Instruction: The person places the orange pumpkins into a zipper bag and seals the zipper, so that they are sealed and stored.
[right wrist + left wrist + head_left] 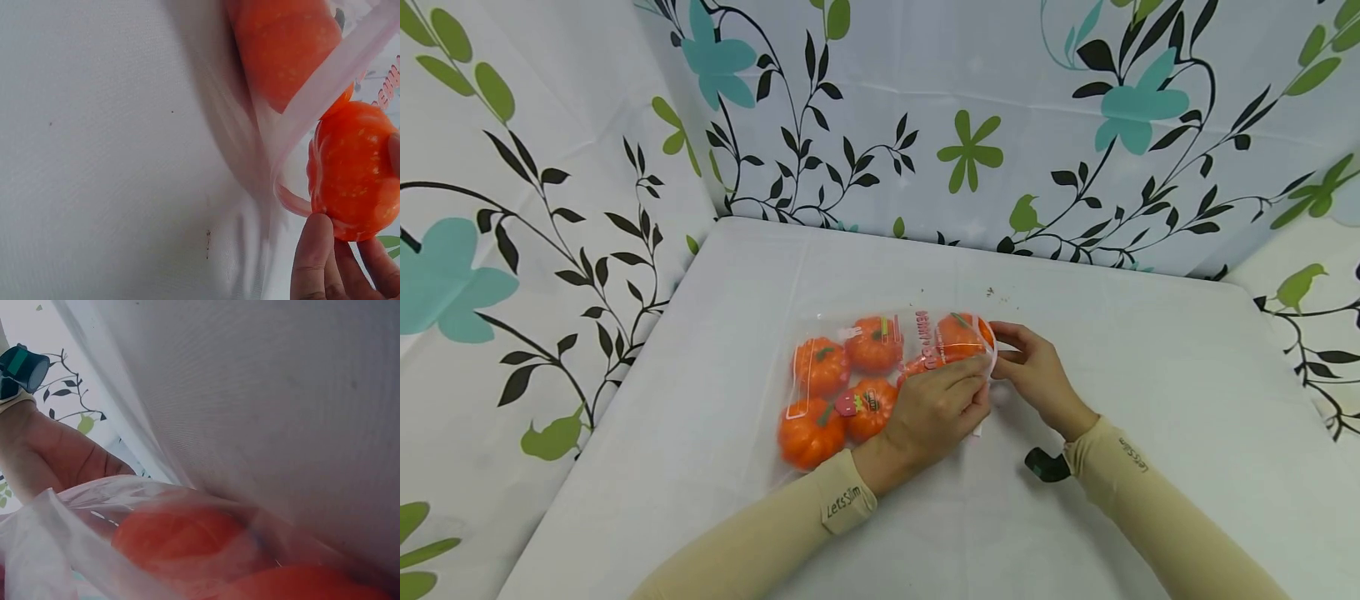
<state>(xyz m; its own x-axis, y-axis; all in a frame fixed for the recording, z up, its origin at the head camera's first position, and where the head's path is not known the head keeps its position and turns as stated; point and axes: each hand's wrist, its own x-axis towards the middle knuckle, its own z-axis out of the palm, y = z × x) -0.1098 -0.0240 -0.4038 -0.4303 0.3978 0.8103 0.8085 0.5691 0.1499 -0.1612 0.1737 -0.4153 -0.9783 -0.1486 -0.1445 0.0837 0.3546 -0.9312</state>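
A clear plastic zip bag (820,321) printed in pink lies on the white table, with several small orange pumpkins (820,367) inside. My left hand (936,412) reaches across the bag and grips its mouth at the right side with curled fingers. At that mouth, my right hand (1037,375) comes in from the right. In the right wrist view its fingertips hold an orange pumpkin (356,175) beside the bag's pink rim strip (325,81). The left wrist view has blurred pumpkins (181,537) behind clear film, and the right palm (75,450) beyond.
The white tabletop (1165,350) extends around the bag, with small dark specks (990,292) beyond it. Curtains (880,83) with leaf and flower prints hang at the back and sides. A black wrist camera (1047,465) sits under the right sleeve cuff.
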